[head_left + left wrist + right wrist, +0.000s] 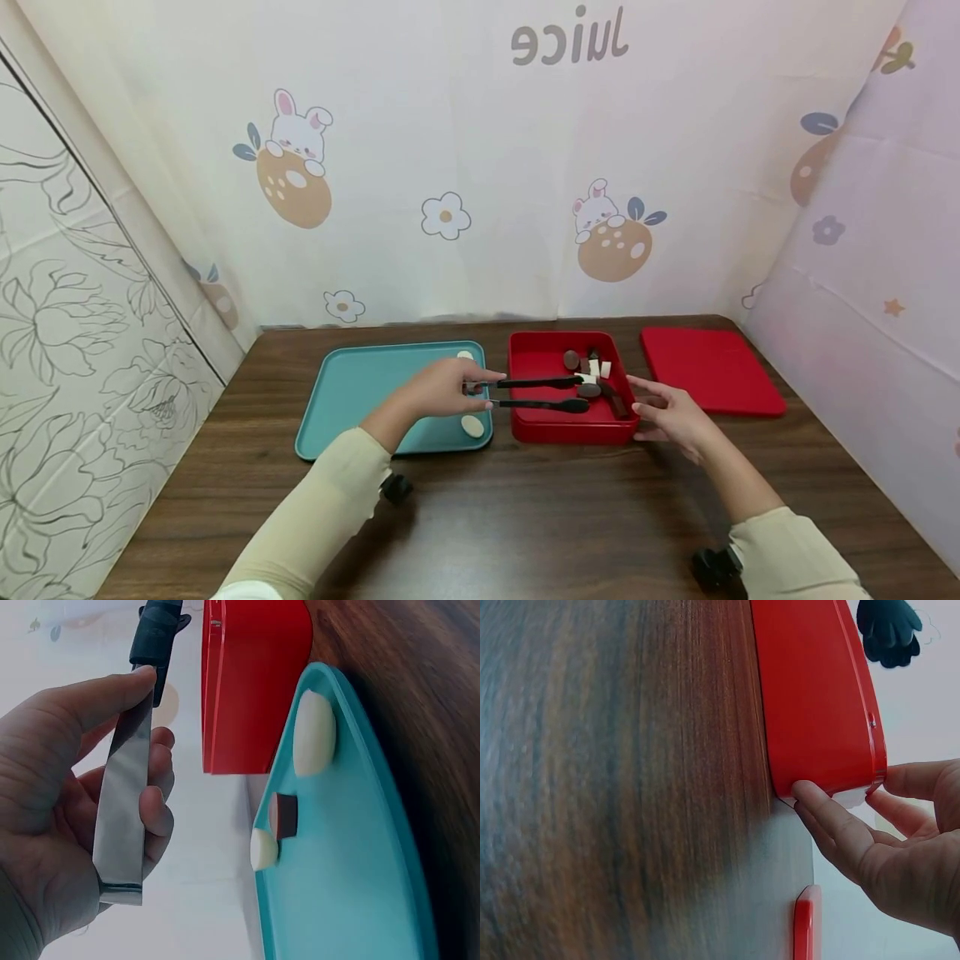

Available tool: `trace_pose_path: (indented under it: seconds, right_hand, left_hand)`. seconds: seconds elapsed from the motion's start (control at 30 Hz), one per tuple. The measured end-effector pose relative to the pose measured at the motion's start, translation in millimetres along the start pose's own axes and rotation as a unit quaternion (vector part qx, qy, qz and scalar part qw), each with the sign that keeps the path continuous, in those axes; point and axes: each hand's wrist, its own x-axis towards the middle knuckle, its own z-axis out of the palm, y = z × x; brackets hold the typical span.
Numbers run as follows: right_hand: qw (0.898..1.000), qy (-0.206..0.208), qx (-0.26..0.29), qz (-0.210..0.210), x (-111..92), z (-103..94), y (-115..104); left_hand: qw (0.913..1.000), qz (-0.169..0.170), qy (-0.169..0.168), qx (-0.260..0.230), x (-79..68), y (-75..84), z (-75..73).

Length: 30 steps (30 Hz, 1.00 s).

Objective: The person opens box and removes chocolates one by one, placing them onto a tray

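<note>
The work seems only partly done: three pieces (314, 735) lie on the blue tray (367, 396), while several others (572, 360) are still inside the red box (573, 432). The left hand (450, 387) grips the tongs (540, 384) above this box; the right hand (671, 417) touches its side with extended fingers.

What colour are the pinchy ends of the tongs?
The tongs' ends are black. You can see them best in the head view.

The box (573, 432) is red, tray (375, 396) teal, tongs (542, 405) black-tipped silver, backdrop (510, 275) bunny-printed.
</note>
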Motion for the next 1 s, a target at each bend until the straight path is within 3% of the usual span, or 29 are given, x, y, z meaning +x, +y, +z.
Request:
trace_pose_path:
  seconds: [0.27,0.7,1.0]
  right_hand:
    - [1.0,-0.005,0.002,-0.004,-1,-0.3,0]
    - [1.0,-0.007,0.003,-0.006,0,0.3,1]
    - [1.0,-0.006,0.001,-0.009,0,-0.7,2]
  left_hand:
    - [0.999,-0.035,-0.026,0.014,27.6,7.8,5.4]
    - [0.9959,-0.041,-0.065,0.048,63.2,21.0,14.3]
    - [0.9924,-0.053,-0.071,0.086,81.3,35.6,16.7]
